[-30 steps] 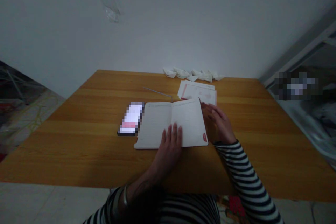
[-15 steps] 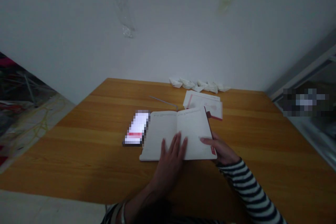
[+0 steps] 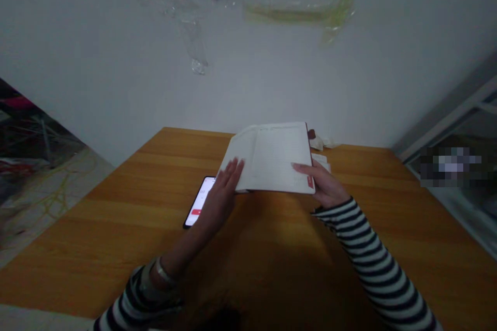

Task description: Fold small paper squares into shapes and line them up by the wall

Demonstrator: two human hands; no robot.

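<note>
An open notebook (image 3: 277, 152) with pale lined pages is raised above the table, its right side higher than its left. My right hand (image 3: 326, 183) grips its right edge, thumb on the page and fingers behind the cover. On the left page lies my left hand (image 3: 223, 191), fingers stretched out and close together. A small red mark (image 3: 310, 181) shows at the lower right corner of the page. A phone (image 3: 200, 201) with a lit screen rests on the table, partly covered by my left hand.
The wooden table (image 3: 135, 207) meets a white wall (image 3: 272, 77) with taped papers above. Behind the notebook, some crumpled white tissue (image 3: 317, 143) and printed sheets (image 3: 321, 159) show in part. Blurred clutter lies on the floor at the left.
The notebook has been lifted off the table, hiding most of the tissues and sheets. My left hand has slid from the page middle to the left page, over part of the phone.
</note>
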